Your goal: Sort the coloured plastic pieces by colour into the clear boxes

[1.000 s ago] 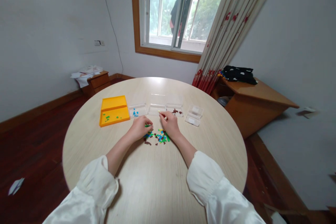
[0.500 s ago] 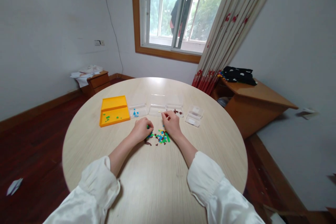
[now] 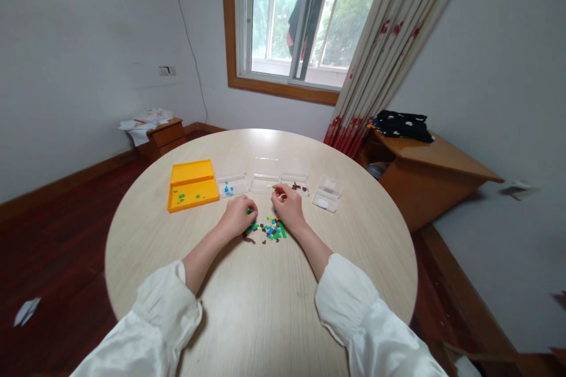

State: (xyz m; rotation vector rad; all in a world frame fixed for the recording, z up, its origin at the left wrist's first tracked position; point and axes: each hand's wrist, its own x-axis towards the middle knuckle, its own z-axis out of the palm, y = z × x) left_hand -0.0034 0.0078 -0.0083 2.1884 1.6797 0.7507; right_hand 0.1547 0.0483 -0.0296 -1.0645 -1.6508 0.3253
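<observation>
A small heap of toy building bricks in green, blue, brown and yellow lies on the round table between my hands. My left hand rests at the heap's left side, its fingers closed, with a bit of a green building brick showing at the fingertips. Beyond the heap, my right hand is curled with thumb and fingers together, close to a clear box that holds a pale yellow piece. Whatever those fingers pinch is too small to make out. Brown bricks lie in the clear box just past this hand.
An open yellow case with a few green bricks stands at the left. Beside it a clear box holds blue bricks. A small clear box with its lid raised is at the right. All stand on the round table.
Both hands stay almost where they were. The fingers of my right hand have shifted slightly by the clear boxes.
</observation>
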